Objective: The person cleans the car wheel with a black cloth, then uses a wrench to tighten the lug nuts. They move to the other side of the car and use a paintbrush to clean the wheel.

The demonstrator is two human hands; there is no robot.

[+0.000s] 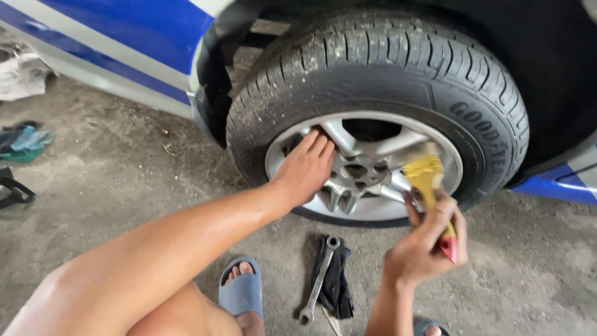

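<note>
Rough grey concrete (124, 180) runs under everything, dusty and stained; nearest the camera a bare knee and a foot in a grey-blue sandal (241, 291) sit at the bottom edge; just beyond the sandal a combination spanner (318, 281) lies on a crumpled black cloth (339, 291), its long axis running from low left up toward the wheel, its ring end nearest the rim. Right hand (423, 249) is clenched round the red handle of a paintbrush (429, 193); the brush stands nearly upright, tilted a little left, its pale bristles up against the alloy rim (429, 146) at the right of the hub. Left hand (306, 167) lies flat and unclenched on the spokes at the left of the hub (360, 174), fingers spread upward, grasping nothing; the hub sits between the two hands, the left one nearer it. Farther back the black tyre (385, 68) fills the wheel arch of a white and blue car (130, 31); at the far left, well apart, lie rags (25, 140).
</note>
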